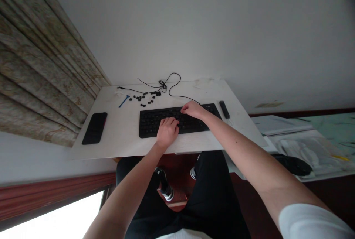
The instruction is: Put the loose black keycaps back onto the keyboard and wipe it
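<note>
The keyboard (190,125) is set flat on the desk (122,146), near its front edge, and is partly covered by both hands. The left hand (168,132) is laid over the lower middle of the keyboard with its fingers bent; how far its grip is open, and whether anything is held in it, cannot be told. The right hand (192,109) is held over the upper middle, thumb and fingers drawn close together in a small pinch; whether a piece is caught in that grip cannot be told either. The work appears to be fine finger work at the keys. It would be done best if the board were steadied by the left palm, with neighbouring keys left unpressed, and if any piece were kept level between the right fingertips, lined up squarely over its place and pressed evenly rather than from one corner. The small black pieces (139,98) are scattered beyond the keyboard's left half, beside the blue tool (124,101), and are easily swept aside, so sleeves and the cable (163,86) should be kept off them. The phone (94,128) is placed well apart at the left, and a black stick (224,109) is laid just beside the keyboard's right end.
</note>
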The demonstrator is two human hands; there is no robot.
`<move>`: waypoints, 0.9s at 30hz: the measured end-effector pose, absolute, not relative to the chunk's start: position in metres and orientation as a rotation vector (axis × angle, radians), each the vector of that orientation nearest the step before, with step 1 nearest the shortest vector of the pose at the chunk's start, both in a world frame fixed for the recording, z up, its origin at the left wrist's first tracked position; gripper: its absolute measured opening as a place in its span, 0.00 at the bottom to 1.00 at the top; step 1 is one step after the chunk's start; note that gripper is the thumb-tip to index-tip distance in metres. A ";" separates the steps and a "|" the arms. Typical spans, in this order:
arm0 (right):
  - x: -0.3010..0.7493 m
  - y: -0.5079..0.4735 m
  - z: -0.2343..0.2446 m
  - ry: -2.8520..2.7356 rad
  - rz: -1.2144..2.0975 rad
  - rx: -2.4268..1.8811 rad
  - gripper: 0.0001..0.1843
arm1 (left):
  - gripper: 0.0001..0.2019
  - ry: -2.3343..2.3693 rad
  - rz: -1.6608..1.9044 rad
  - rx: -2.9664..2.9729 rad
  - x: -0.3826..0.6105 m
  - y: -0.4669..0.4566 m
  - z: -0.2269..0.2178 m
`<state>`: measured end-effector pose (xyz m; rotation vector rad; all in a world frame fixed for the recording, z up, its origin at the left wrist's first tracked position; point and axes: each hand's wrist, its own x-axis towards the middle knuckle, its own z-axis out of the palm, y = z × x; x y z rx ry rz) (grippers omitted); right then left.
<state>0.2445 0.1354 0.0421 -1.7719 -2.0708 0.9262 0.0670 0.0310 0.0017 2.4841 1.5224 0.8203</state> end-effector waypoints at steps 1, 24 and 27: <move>0.244 0.136 0.042 -2.065 0.884 -1.799 0.05 | 0.08 1.525 0.815 2.484 0.067 0.031 0.002; 0.237 0.141 0.059 -2.137 1.098 -1.964 0.09 | 0.09 1.521 0.776 2.507 0.068 0.030 0.005; 0.240 0.145 0.065 -1.992 1.115 -1.898 0.11 | 0.09 1.532 0.782 2.487 0.067 0.031 0.003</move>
